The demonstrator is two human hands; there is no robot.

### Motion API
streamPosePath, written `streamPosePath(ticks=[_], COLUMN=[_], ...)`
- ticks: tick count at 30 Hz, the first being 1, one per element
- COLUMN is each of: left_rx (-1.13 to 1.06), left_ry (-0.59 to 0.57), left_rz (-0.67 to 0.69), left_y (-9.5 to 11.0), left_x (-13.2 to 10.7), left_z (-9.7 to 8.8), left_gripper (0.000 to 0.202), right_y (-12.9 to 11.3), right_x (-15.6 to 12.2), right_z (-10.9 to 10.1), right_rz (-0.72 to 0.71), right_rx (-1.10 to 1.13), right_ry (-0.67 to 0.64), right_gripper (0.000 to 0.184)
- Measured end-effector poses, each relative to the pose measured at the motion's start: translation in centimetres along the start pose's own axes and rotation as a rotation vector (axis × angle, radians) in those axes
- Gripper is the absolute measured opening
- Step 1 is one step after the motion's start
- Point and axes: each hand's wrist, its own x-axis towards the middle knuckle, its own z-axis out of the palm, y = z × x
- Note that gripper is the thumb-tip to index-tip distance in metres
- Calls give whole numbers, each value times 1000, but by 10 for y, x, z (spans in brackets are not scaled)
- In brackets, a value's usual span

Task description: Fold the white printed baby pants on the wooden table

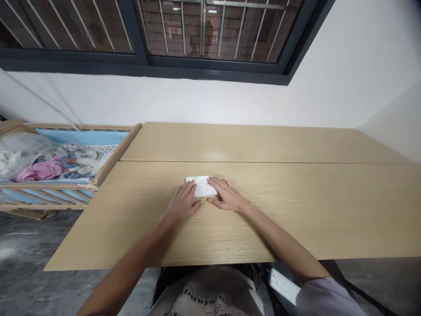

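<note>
A small white rectangular piece with a faint pattern lies flat on the wooden table, perhaps folded cloth or paper; its kind is not clear. My left hand rests over its left edge, fingers stretched out and the thumb pointing right along the near side. On the opposite edge lies my right hand, fingers extended and touching the right end, its thumb on the tabletop just below. Both palms face down. Between the hands the middle of the white piece shows, while its two ends are partly covered by fingers.
The light wooden table has a seam running across it. At left stands a wooden crib holding crumpled clothes and a pink cloth. Behind are a white wall and a dark-framed window. A white object sits below the near edge.
</note>
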Motion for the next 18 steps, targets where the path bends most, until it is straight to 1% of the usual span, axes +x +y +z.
streamPosePath(ticks=[2, 3, 6, 9, 12, 14, 15, 16, 18], left_rx=[-42, -67, -120, -152, -224, -333, -406, -472, -550], left_ry=[-20, -21, 4, 62, 95, 77, 63, 51, 32], left_rz=[-42, -64, -125, -220, -307, -342, -373, -413, -500], left_y=[-5, -7, -15, -17, -15, -12, -11, -10, -9], left_x=[8, 12, 26, 32, 28, 23, 20, 18, 16], left_z=[2, 3, 3, -9, -28, -36, -37, -36, -28], left_gripper=[63, 60, 42, 32, 23, 26, 30, 35, 42], right_y=[5, 7, 10, 6, 0, -2, -1, 1, 7], right_x=[6, 9, 23, 39, 53, 61, 65, 69, 78], right_z=[5, 7, 11, 3, -11, -19, -20, -19, -13], right_rz=[29, 51, 113, 159, 163, 166, 177, 196, 254], right_rx=[42, 60, 99, 226, 521, 695, 750, 779, 762], right_ry=[-9, 10, 135, 283, 384, 403, 403, 400, 392], right_gripper=[82, 79, 60, 45, 44, 46, 48, 51, 54])
